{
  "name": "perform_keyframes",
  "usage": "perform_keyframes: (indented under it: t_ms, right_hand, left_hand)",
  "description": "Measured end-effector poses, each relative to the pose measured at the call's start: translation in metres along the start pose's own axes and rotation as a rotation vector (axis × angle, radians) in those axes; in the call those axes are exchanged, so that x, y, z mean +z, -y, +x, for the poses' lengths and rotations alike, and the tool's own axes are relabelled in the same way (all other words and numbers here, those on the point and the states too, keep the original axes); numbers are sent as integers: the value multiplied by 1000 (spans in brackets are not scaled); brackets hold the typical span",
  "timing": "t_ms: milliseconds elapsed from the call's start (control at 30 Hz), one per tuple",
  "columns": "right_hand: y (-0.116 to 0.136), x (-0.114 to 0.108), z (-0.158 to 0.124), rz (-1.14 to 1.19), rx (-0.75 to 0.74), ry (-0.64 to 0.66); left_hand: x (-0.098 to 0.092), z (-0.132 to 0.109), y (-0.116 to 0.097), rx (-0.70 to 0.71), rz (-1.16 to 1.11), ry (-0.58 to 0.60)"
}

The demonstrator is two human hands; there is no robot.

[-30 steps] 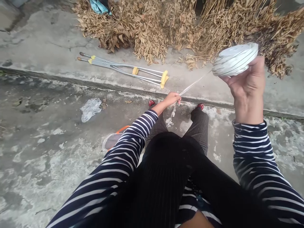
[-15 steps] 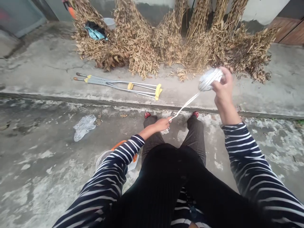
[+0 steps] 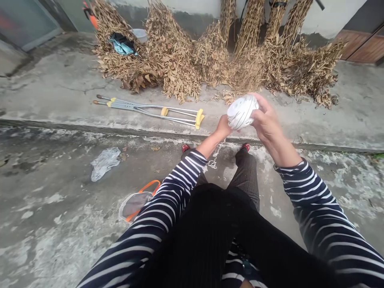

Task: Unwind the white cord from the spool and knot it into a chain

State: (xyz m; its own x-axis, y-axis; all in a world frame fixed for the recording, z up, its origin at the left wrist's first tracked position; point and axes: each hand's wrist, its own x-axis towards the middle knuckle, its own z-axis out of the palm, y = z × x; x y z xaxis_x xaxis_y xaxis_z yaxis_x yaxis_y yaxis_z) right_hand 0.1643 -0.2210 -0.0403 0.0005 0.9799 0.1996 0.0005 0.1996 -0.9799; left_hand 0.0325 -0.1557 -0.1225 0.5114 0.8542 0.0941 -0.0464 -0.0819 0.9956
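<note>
Holding a white ball of cord (image 3: 242,112) between both hands, we sit with legs stretched out over a concrete yard. Our right hand (image 3: 268,125) is closed around the ball from the right, fingers wrapped over its top and side, and carries its weight. Our left hand (image 3: 222,128) sits just beside the ball on its left, touching it, fingers pinched shut; what they pinch is hidden behind the ball, most likely the loose cord. A short knotted tail of cord (image 3: 212,163) hangs below the left wrist, between our knees.

The relation we judge to matter: the ball lies directly right of the left hand and slightly above it, with no visible free run of cord between them. Both hands are at the ball; the right one has the fuller hold.

Further off, a pair of crutches (image 3: 150,109) lies on the raised slab ahead, well apart from the hands. Dry leafy bundles (image 3: 216,60) lean against the wall beyond.
</note>
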Motion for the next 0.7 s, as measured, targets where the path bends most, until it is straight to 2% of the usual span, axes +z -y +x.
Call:
perform_keyframes:
  t_ms: [67, 167, 300, 400, 467, 567, 700]
  right_hand:
    - [-10, -10, 6, -20, 1, -14]
    - [-33, -21, 16, -118, -36, -111]
    - [-71, -26, 19, -333, -95, -255]
    - [-100, -21, 4, -464, -42, -313]
    - [-117, -13, -11, -494, 8, -292]
    - [-135, 2, -32, -496, 55, -193]
    - [-145, 16, -48, -487, 152, -60]
  left_hand:
    - [0, -19, 5, -50, -90, -34]
    - [-4, -51, 12, -162, -130, 63]
    - [-17, -83, 13, -299, -10, 234]
    - [-32, -90, 4, -328, 140, 287]
    - [-43, -88, -5, -290, 263, 283]
    - [-54, -78, -17, -154, 517, 291]
    - [-60, -60, -20, 33, 839, 275]
